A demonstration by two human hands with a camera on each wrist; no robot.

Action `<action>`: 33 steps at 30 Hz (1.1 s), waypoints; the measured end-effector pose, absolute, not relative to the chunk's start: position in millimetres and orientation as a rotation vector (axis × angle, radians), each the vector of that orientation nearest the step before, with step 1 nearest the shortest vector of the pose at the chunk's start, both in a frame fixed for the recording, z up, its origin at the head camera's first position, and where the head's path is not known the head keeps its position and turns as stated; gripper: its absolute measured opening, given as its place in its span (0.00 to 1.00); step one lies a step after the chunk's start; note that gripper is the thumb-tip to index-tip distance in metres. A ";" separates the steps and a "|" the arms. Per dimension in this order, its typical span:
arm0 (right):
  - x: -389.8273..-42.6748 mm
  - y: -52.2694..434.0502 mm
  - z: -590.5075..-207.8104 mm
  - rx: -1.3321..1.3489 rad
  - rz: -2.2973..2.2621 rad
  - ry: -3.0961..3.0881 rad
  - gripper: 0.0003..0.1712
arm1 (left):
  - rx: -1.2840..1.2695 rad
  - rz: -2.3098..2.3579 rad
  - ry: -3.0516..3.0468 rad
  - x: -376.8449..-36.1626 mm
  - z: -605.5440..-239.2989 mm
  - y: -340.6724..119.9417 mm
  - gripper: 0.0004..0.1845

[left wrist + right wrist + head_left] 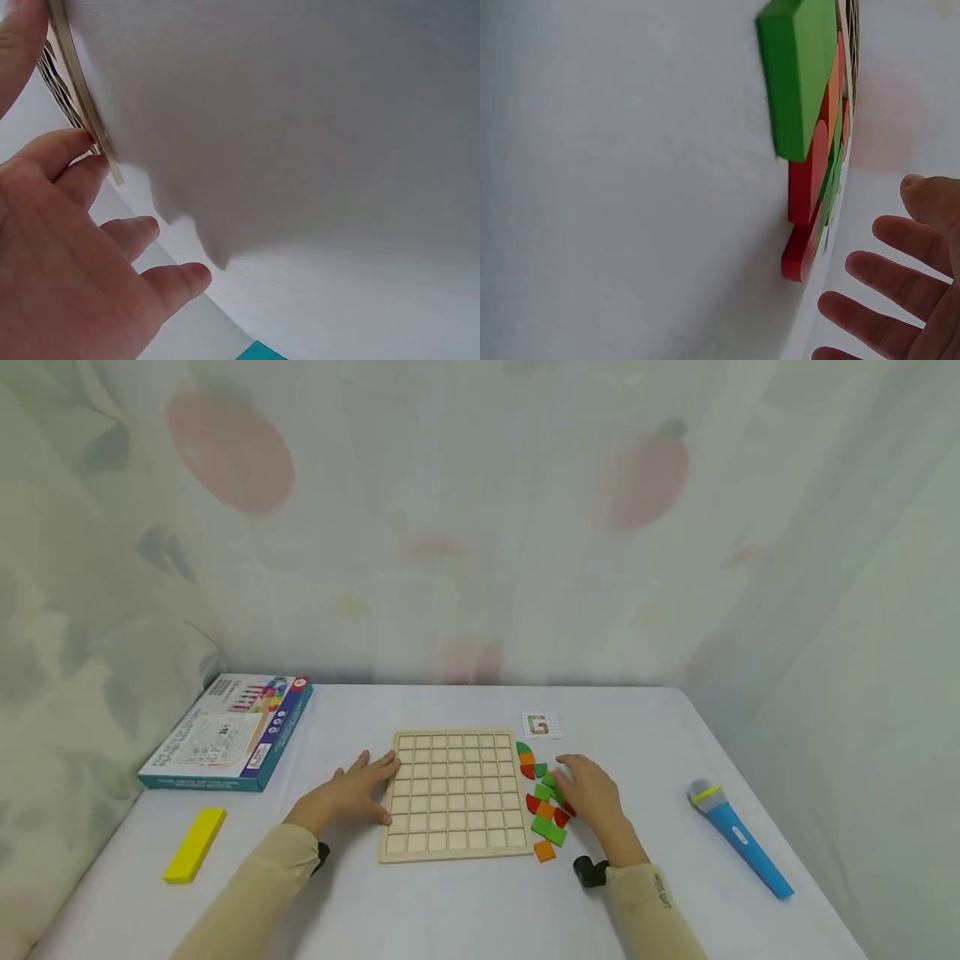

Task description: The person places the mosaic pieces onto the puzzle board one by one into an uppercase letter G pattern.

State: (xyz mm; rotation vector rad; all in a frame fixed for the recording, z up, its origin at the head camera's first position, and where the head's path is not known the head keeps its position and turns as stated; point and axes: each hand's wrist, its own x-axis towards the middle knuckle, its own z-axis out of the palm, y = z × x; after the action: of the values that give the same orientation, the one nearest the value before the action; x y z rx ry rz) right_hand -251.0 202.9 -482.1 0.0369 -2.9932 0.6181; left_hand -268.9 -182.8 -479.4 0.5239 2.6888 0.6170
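A square wooden grid board (456, 803) lies on the white table. At its left edge, my left hand (351, 793) touches the frame with spread fingers; the left wrist view shows fingertips against the board's rim (82, 90). Small coloured pieces, among them a green block (549, 830), an orange square (544, 851) and a red rounded piece (532, 803), are scattered along the board's right side. My right hand (592, 793) is over the right side of these pieces, overlapping some. In the right wrist view its fingers are spread apart, beside red pieces (808, 180).
A small card with a coloured G pattern (540, 725) lies behind the pieces. At the left are a flat printed box (217, 739) and a yellow bar (195, 846). A blue toy microphone (742, 839) lies at the right. Patterned curtains (465, 527) surround the table.
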 end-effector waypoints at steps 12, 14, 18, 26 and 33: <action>-281.0 194.6 -465.0 0.181 0.585 -3.007 0.21 | 0.515 0.637 2.677 -271.3 -482.2 -183.8 0.56; -285.7 193.4 -462.2 0.196 0.558 -3.022 0.21 | 0.514 0.639 2.677 -272.1 -482.7 -184.0 0.56; -290.0 192.9 -458.3 0.186 0.520 -3.063 0.20 | 0.519 0.617 2.686 -274.9 -484.2 -184.8 0.56; -293.6 196.2 -463.4 0.205 0.528 -3.144 0.15 | 0.514 0.612 2.682 -275.6 -479.7 -182.9 0.56; -298.6 195.2 -475.6 0.282 0.433 -3.203 0.13 | 0.513 0.624 2.676 -273.2 -478.5 -182.3 0.55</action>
State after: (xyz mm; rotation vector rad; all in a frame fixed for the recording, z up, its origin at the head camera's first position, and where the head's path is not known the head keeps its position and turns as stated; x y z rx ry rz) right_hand -298.6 195.2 -475.6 0.2824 -3.2029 0.4334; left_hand -273.2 -182.3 -478.5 0.5127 2.6759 0.6242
